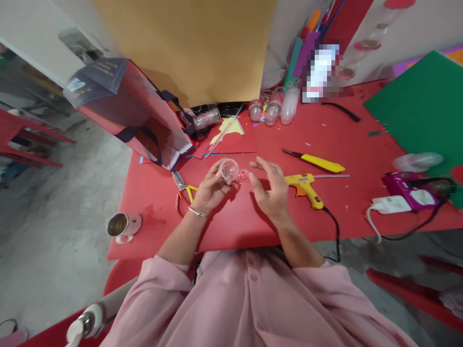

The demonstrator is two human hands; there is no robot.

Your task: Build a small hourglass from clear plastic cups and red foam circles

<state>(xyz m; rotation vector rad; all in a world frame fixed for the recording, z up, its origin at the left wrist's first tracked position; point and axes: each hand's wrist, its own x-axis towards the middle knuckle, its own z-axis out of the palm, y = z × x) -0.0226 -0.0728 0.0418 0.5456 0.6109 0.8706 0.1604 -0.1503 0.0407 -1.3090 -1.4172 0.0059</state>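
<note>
My left hand (211,189) is closed around a small clear plastic cup-shaped piece (229,169), held above the red table (231,217). My right hand (269,190) is just to its right, thumb and fingers pinched on a small clear round piece (244,175) that touches the cup piece. A silver bangle sits on my left wrist.
A yellow glue gun (306,185) with a black cord lies right of my right hand, a yellow utility knife (318,162) behind it. Scissors (183,185) lie left. A red bag (133,113), plastic bottles (271,111), green sheet (423,103), metal mug (121,224) and power strip (392,205) surround.
</note>
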